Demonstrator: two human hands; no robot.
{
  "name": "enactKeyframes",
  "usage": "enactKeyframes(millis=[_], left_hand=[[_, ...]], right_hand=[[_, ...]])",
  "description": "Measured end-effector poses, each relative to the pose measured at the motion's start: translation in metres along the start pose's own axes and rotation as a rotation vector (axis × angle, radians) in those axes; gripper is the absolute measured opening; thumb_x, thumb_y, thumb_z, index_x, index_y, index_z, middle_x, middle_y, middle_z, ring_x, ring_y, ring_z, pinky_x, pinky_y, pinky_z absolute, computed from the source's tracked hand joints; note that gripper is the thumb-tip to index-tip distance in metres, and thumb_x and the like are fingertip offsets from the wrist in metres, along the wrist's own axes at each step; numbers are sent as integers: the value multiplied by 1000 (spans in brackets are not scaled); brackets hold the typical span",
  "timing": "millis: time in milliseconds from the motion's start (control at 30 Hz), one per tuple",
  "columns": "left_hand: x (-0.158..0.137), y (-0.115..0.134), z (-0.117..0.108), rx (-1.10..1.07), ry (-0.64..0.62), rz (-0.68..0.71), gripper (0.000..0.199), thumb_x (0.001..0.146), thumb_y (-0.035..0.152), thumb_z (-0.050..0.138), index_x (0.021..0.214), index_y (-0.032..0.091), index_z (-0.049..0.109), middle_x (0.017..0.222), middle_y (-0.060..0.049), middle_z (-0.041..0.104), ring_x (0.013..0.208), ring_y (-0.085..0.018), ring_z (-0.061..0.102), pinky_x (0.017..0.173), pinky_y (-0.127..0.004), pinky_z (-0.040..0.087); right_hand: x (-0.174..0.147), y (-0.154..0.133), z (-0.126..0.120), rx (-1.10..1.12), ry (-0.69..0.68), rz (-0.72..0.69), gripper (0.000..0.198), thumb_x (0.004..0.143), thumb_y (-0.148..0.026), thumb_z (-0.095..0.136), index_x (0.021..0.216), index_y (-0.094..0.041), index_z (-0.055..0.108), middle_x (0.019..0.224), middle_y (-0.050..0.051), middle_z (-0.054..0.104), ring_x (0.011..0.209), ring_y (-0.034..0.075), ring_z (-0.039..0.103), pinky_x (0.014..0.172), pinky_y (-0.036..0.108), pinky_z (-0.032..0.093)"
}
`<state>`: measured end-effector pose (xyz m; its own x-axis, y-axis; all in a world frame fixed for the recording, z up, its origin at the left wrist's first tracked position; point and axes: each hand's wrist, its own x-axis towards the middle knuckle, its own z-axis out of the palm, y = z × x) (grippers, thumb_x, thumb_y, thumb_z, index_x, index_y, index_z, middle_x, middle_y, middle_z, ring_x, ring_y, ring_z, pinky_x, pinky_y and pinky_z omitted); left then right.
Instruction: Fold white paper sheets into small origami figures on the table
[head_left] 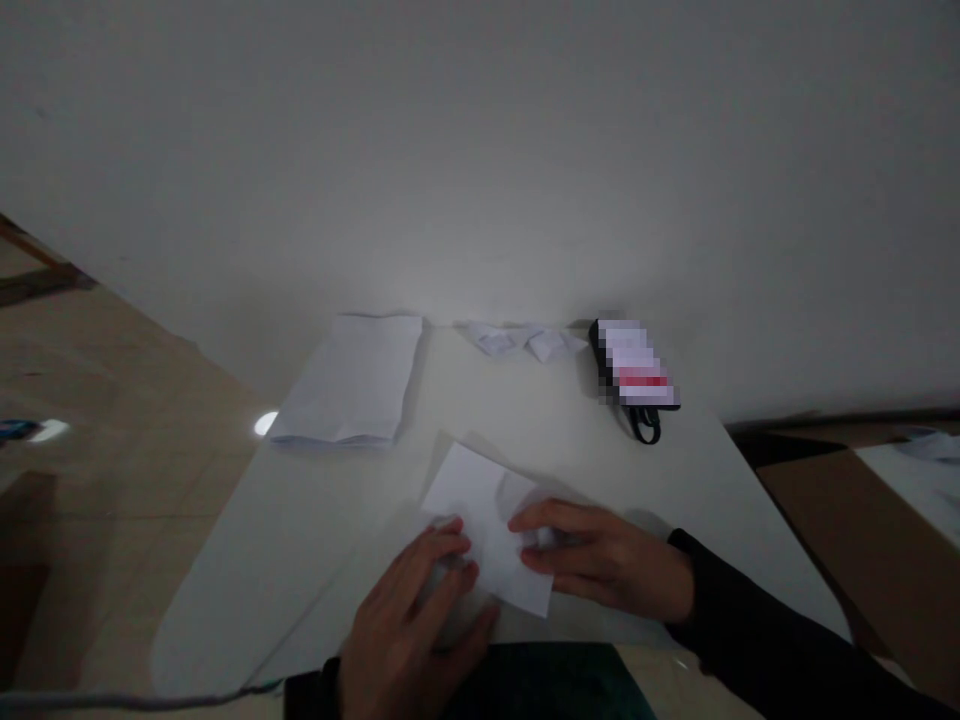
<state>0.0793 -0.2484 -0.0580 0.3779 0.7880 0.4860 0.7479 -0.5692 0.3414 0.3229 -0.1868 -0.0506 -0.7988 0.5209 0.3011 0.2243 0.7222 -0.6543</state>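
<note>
A white sheet of paper [480, 500], folded and set at a slant, lies on the table in front of me. My left hand [420, 600] rests at its lower left edge, fingers apart and fingertips touching the paper. From the right, my right hand [592, 560] grips the other side, with two fingertips on top and a lower digit partly hidden by the edge. The fold beneath the right fingers is partly covered. Farther back are two small folded paper pieces [495, 342], [546, 345], side by side near the wall.
On the white table [300, 560], a stack of white paper [352, 380] lies at the back left. A phone-like device [637, 370] with a blurred screen and a black loop [645, 425] stands at the back right. A brown cardboard box [855, 520] is beyond the right edge; a grey cable [150, 702] runs lower left.
</note>
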Motion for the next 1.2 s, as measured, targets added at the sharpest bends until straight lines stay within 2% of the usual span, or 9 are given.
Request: enactKeyframes(millis=[167,333,500,700,833,967,1100,1200], left_hand=[[-3,-1,5,-14,52,-50,11,80,20,65,91,21,62,104,-8,68,107,-25,65,86,-40,60],[0,-3,2,-42,40,-31,16,81,29,67,95,23,63,104,-7,69,107,-26,64,85,-43,61],[2,2,6,-76,41,-126,7,83,17,63,86,24,64,100,-5,68,107,-24,64,87,-44,61],[3,9,13,-125,89,-232,9,82,15,62,78,24,61,96,-4,68,105,-23,64,92,-46,58],[0,8,14,-133,101,-261,12,81,14,63,75,23,57,97,-3,68,103,-21,65,95,-44,56],[-2,8,12,-125,86,-273,12,82,16,62,75,23,56,99,-2,68,102,-20,66,97,-44,54],[0,7,9,-79,22,-268,4,84,17,60,84,21,60,102,-3,68,103,-20,65,97,-41,53],[0,5,7,-24,-17,-232,11,86,18,59,96,22,63,105,-4,66,103,-21,63,90,-40,54]], right_hand=[[-3,2,1,132,40,109,14,87,-23,62,97,-20,70,130,12,57,117,18,57,86,27,55],[1,-2,2,174,160,160,11,88,-19,59,90,-20,70,116,10,66,103,17,65,86,29,56],[4,-3,7,189,242,248,9,87,-19,61,85,-20,70,110,7,67,97,17,66,84,29,57],[7,-7,12,124,316,396,12,85,-24,64,74,-20,66,107,9,60,89,18,65,75,31,58],[9,-8,17,78,377,462,16,83,-22,65,68,-19,61,109,9,55,99,20,60,84,34,55],[12,-9,21,95,415,511,19,81,-22,68,65,-19,58,106,8,53,95,18,58,81,33,54],[17,-12,21,119,411,585,20,82,-21,66,65,-18,55,100,6,53,88,16,58,73,28,53],[21,-14,22,114,431,600,17,83,-19,63,67,-18,56,92,4,53,80,14,58,65,25,49]])
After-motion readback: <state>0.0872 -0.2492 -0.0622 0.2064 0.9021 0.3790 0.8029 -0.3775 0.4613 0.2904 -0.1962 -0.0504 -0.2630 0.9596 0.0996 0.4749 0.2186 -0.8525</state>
